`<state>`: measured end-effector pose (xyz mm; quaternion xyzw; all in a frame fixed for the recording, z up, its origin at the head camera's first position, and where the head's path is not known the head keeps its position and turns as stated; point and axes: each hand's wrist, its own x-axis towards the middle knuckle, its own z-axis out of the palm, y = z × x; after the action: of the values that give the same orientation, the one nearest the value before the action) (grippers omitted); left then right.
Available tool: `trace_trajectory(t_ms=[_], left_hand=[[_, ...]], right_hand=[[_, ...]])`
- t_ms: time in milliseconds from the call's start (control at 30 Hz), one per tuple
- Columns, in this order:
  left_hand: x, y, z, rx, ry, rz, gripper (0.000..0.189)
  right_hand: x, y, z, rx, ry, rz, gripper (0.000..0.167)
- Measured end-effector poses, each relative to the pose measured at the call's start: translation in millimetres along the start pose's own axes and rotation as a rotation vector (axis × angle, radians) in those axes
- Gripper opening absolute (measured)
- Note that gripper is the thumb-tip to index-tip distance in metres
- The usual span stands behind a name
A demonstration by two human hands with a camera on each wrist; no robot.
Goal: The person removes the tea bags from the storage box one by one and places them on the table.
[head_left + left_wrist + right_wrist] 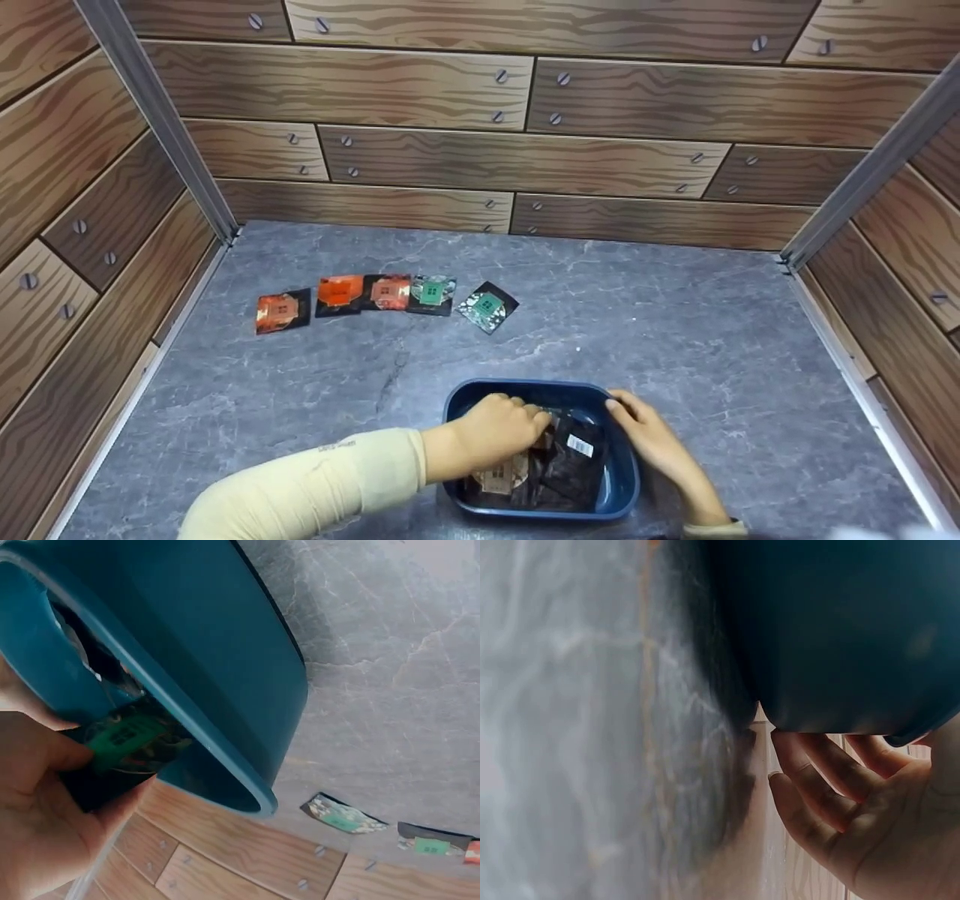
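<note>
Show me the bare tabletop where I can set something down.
The tabletop is bare between the right hand and the right wall, and between the row of five packets and the blue tub. It is crowded along that row, whose middle three packets leave almost no gap, and inside the tub, where dark packets lie under the left hand.

Five packets [386, 292] lie behind the tub [544, 515], mostly leftward, on the tabletop [712, 337].
</note>
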<state>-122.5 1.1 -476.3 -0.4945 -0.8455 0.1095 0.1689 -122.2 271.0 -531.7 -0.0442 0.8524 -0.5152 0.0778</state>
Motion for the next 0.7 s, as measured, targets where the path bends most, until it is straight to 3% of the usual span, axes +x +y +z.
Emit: trace_trajectory(t_ms=[133,333,700], left_hand=[[-1.2,-8.6,-3.7,-0.074,0.053,0.021,0.011],[-2.4,-22.6,-11.8,-0.163,0.120,0.022,0.029],[-1.6,-50.9,-19.9,-0.240,0.291,-0.065,0.022]], right_hand=[[0.1,1,0,0.011,-0.007,-0.006,0.032],[0.2,1,1,0.008,-0.004,-0.010,0.031],[-0.1,1,0,0.011,-0.007,0.011,0.035]])
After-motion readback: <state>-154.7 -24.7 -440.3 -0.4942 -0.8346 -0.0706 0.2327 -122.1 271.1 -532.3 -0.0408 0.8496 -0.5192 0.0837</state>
